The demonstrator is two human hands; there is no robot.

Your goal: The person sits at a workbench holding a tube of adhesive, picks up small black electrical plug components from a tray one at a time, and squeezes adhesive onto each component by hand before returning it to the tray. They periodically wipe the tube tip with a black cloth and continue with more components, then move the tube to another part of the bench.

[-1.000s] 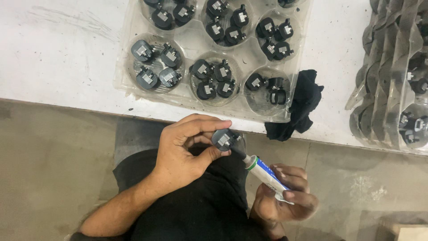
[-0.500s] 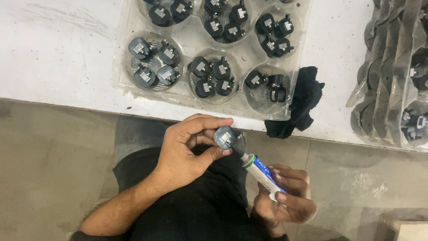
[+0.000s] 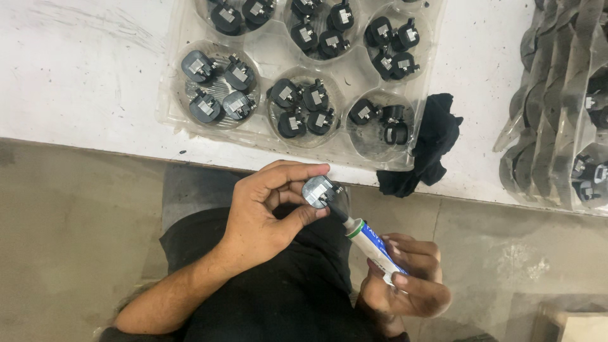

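My left hand (image 3: pixel 269 209) pinches a small round black part (image 3: pixel 318 190) with a metal tab between thumb and fingers, held over my lap below the table edge. My right hand (image 3: pixel 408 278) grips a white and blue tube (image 3: pixel 373 246) with a black nozzle. The nozzle tip touches the lower right of the part. On the white table above lies a clear plastic tray (image 3: pixel 266 133) whose round pockets hold several similar black parts.
A black cloth (image 3: pixel 425 145) lies at the table's front edge, right of the tray. A stack of clear trays (image 3: pixel 557 107) with more black parts stands at the far right. Grey floor lies below, and a pale box corner (image 3: pixel 579 326) shows at bottom right.
Both hands with the part and tube have stayed nearly still; the view has shifted slightly, so the tray sits a little higher in the frame.
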